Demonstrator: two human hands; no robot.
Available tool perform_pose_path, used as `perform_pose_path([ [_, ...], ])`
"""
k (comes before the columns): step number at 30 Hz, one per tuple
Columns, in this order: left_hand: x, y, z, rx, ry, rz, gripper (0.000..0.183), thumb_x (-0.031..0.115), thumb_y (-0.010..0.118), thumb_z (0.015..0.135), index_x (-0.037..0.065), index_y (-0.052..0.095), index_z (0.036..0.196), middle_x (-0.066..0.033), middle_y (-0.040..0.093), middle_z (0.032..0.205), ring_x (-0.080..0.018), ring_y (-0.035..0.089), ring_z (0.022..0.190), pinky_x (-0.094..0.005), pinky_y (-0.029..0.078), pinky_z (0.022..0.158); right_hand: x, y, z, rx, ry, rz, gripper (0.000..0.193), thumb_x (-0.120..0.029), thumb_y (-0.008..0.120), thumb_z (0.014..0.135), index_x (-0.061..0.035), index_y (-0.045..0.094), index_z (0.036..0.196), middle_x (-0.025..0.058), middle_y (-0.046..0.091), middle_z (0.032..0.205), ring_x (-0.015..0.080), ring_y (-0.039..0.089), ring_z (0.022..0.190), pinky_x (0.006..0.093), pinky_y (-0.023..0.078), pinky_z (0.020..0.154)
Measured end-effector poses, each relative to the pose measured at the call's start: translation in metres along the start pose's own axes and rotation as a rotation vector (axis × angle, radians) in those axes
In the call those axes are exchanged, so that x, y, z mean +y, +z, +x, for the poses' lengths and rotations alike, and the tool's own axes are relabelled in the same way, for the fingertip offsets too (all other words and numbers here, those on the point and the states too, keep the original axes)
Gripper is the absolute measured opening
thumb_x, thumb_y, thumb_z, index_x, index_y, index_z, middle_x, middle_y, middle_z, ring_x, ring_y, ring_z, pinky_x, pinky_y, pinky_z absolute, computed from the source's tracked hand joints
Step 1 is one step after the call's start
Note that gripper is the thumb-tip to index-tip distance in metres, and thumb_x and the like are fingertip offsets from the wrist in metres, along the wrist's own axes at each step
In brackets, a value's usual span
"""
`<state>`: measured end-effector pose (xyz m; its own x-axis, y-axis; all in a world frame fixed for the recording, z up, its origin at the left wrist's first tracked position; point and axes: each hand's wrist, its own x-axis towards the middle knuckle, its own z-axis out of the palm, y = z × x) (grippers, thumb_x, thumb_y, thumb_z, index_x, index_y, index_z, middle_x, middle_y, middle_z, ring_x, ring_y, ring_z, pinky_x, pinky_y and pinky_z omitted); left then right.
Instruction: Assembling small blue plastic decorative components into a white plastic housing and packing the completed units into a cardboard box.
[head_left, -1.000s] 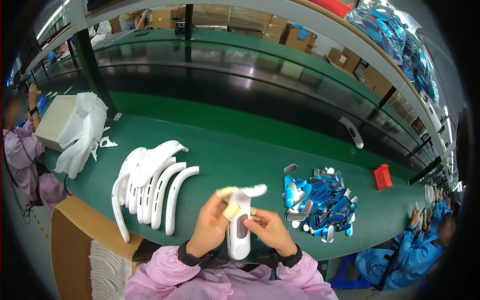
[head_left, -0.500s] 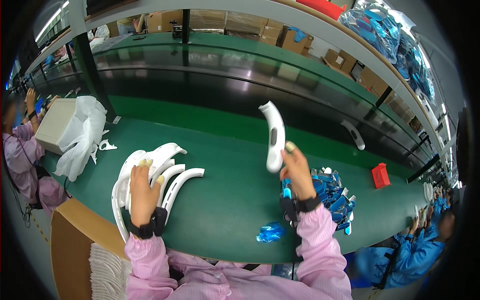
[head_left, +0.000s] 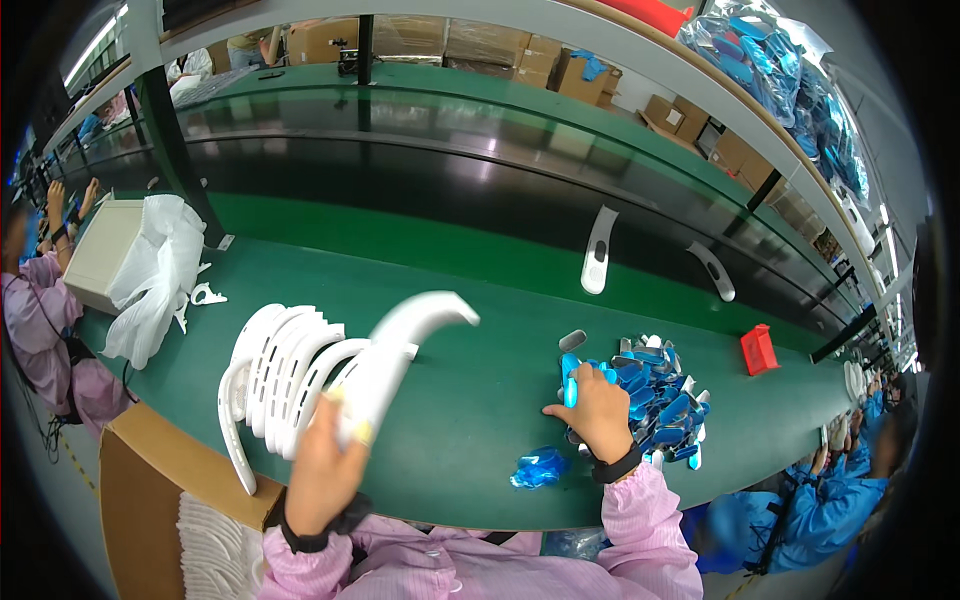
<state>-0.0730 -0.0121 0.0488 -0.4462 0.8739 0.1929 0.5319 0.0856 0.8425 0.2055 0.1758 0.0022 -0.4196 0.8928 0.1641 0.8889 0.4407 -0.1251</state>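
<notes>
My left hand (head_left: 328, 460) is closed on a white curved plastic piece (head_left: 395, 345), which is lifted at a tilt above the table and slightly blurred. A nested row of similar white curved pieces (head_left: 270, 370) with slots along them lies just to its left. At the pile of small oval plates (head_left: 665, 400) with shiny blue film, my right hand (head_left: 600, 415) reaches in, thumb apart from the fingers. Its fingertips touch or hover by a blue-covered plate (head_left: 571, 390); contact is partly hidden. One grey oval plate (head_left: 572, 340) rests just beyond the pile.
Two white curved pieces with dark oval insets (head_left: 600, 250) lie on the dark belt beyond the table (head_left: 470, 400). Crumpled blue film (head_left: 540, 468) sits near the front edge. A red bin (head_left: 760, 350) stands right; a carton (head_left: 150, 470) stands front left. Co-workers sit at both sides.
My right hand has let go of a white curved piece, now on the belt, and moved back to the oval plates. My left hand has lifted a white piece from the row toward me.
</notes>
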Motion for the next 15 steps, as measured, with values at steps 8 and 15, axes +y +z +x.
perform_pose_path([
  [8, -0.035, 0.041, -0.021, -0.115, -0.151, 0.054, 0.037, 0.003, 0.058, 0.084, -0.006, 0.042, 0.116, -0.0220, 0.062, 0.097, -0.0377, 0.062, 0.086, -0.0378, 0.048, 0.074, 0.007, 0.005, -0.003, 0.005, 0.055, -0.061, 0.029, -0.016, 0.074, 0.068, -0.0048, 0.061, 0.091, 0.0132, 0.066, 0.079, 0.0322, 0.065, 0.071, 0.0408, 0.051, 0.060],
  [15, 0.000, 0.047, -0.011, 0.097, 0.227, 0.197, 0.051, 0.007, 0.061, 0.083, -0.006, 0.044, 0.129, -0.0246, 0.055, 0.112, -0.0415, 0.055, 0.098, -0.0431, 0.046, 0.085, -0.014, -0.029, -0.019, 0.127, 0.064, 0.539, 0.008, -0.008, 0.069, 0.077, -0.0003, 0.070, 0.080, 0.0111, 0.069, 0.072, 0.0196, 0.068, 0.062, 0.0279, 0.052, 0.058],
])
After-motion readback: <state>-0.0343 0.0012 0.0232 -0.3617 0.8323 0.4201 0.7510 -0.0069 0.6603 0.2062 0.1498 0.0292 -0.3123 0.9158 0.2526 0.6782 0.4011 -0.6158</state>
